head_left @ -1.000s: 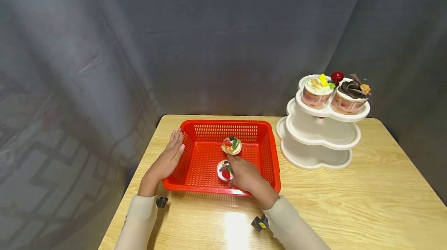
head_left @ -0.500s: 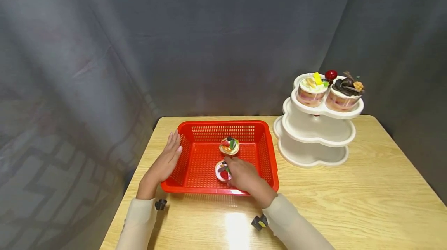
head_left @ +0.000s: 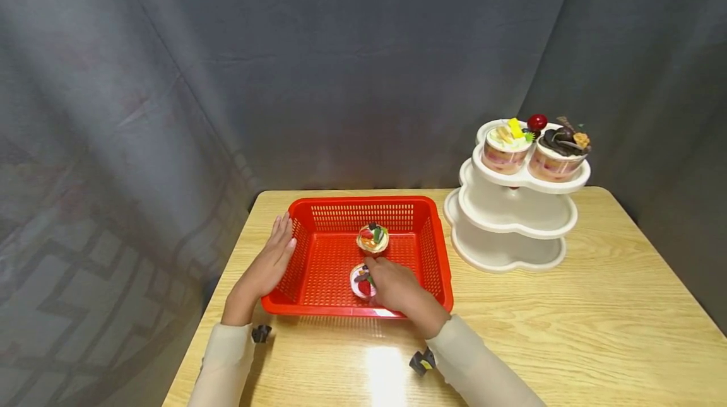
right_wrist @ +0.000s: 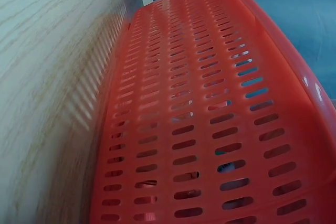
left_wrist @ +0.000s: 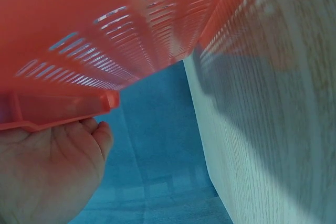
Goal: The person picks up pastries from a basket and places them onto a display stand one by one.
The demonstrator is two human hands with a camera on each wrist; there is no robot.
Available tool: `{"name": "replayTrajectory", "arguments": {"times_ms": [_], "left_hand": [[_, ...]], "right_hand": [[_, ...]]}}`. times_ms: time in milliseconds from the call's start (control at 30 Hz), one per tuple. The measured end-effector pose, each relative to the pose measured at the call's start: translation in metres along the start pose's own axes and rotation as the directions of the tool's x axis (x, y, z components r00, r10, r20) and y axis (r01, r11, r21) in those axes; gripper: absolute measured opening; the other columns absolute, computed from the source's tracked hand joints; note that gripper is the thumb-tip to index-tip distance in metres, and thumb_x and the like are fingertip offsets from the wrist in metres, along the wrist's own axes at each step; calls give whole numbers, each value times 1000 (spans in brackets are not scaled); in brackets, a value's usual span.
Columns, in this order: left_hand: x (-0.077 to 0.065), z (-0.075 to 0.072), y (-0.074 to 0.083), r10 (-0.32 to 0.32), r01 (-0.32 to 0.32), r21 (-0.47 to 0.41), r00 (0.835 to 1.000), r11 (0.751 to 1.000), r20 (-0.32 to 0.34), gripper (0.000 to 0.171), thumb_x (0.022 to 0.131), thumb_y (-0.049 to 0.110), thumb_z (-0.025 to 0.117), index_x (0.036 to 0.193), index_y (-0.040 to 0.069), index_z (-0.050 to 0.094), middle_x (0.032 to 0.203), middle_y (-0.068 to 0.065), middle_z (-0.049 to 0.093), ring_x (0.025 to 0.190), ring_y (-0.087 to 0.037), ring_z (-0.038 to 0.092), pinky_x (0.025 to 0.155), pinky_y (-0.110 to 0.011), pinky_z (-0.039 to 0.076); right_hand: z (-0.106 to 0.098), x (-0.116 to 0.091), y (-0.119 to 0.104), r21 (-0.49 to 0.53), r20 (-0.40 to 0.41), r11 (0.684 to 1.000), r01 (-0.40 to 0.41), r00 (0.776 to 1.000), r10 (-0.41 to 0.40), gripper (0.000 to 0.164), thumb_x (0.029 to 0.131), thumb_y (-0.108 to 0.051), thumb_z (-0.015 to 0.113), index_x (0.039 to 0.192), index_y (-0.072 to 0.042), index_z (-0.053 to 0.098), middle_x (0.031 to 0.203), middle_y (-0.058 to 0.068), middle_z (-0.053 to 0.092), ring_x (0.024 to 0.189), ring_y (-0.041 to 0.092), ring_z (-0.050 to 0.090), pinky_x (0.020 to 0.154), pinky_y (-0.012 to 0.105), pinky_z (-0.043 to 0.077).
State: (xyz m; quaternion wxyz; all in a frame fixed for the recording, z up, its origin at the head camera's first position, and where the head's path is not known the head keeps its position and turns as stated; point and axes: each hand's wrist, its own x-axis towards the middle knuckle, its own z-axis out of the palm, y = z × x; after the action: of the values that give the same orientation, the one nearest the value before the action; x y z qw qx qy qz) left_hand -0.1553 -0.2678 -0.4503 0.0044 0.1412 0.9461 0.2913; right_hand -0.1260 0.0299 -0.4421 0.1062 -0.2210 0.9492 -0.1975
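Note:
In the head view, a red plastic basket [head_left: 354, 311] with slotted walls sits on the table. My left hand [head_left: 267, 271] rests against its left rim, fingers straight; in the left wrist view that hand [left_wrist: 58, 163] touches the rim's underside. Inside the basket, my right hand [head_left: 397, 284] has its index finger and thumb about a small fruit tart [head_left: 361, 282] with pinkish-white cream, a strawberry and dark pieces. Part of the tart is hidden by the fingers. Just beyond it lies another fruit tart [head_left: 372, 240] with yellowish cream. The basket wall [right_wrist: 199, 108] blocks the right wrist view.
A white three-tier stand [head_left: 519, 224] is right of the basket. On its top tier are a dessert cup with white cream [head_left: 507, 149], a dessert cup with dark cream [head_left: 559, 154] and a red cherry [head_left: 536, 122]. A grey curtain [head_left: 363, 79] hangs behind the wooden table [head_left: 596, 318].
The head view has swung slightly right, shifting the scene left. My right fingers have settled about the nearer tart, which has barely moved. My left hand stays at the rim.

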Motion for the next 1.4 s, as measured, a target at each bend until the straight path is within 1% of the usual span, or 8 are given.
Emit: {"name": "replayTrajectory", "arguments": {"times_ms": [167,400,733,833,1000,1200,1300,1400], "left_hand": [[0,-1,2,6,-6,-15,1000,1000,-1,61,112,31,32,162,3,11,171,-6,-1,156,-27,-10,120,-63,12],[-1,0,1,-5,5,-5,1000,1000,-1,62,112,34,32,162,4,11,171,-7,0,156,-31,-7,119,-64,13],[0,-1,2,-4,4,-14,1000,1000,-7,61,112,32,32,162,4,11,171,-6,-1,156,-29,-8,119,-64,13],[1,0,2,5,-6,-18,1000,1000,-12,60,112,32,31,162,3,12,171,-7,-1,156,-31,-7,120,-63,13],[2,3,2,31,-32,-15,999,999,-16,59,113,31,29,160,-1,14,171,-11,1,156,-35,-6,120,-62,12],[2,1,2,34,-34,-10,999,999,-3,59,112,28,32,161,0,13,171,-10,0,156,-31,-9,120,-62,12],[0,-1,2,33,-33,-3,999,999,3,59,112,27,33,161,0,13,171,-9,0,156,-29,-9,120,-62,12],[0,-2,1,30,-30,2,1000,1000,6,59,112,27,32,161,-1,13,171,-10,0,156,-32,-8,120,-64,12]], "right_hand": [[0,0,0,11,-28,1000,14,1000,-13,67,71,-18,93,127,-2,59,108,12,65,102,31,65,78,50,55],[1,1,0,16,-66,999,29,997,-28,66,70,-25,94,120,-2,60,99,6,63,89,23,64,69,44,54],[-4,1,2,200,-146,977,69,989,-40,71,68,-21,92,127,-5,56,114,10,67,94,25,65,80,46,56],[-6,1,4,279,-161,956,87,986,-43,72,69,-22,91,129,-6,55,110,8,66,92,22,63,80,42,55],[-8,0,9,422,-222,896,141,974,-49,72,71,-23,92,130,-7,54,106,7,67,91,19,64,81,37,57],[-10,-2,7,529,-314,821,213,948,-44,71,71,-14,91,131,-12,53,107,6,69,90,17,67,79,32,59],[-14,-4,4,557,-367,799,229,930,-11,72,71,-9,90,132,-14,53,111,5,69,91,18,66,79,34,58],[-18,-6,3,565,-400,792,230,916,19,73,70,-6,89,133,-13,54,115,6,67,95,20,66,82,37,58]]}}
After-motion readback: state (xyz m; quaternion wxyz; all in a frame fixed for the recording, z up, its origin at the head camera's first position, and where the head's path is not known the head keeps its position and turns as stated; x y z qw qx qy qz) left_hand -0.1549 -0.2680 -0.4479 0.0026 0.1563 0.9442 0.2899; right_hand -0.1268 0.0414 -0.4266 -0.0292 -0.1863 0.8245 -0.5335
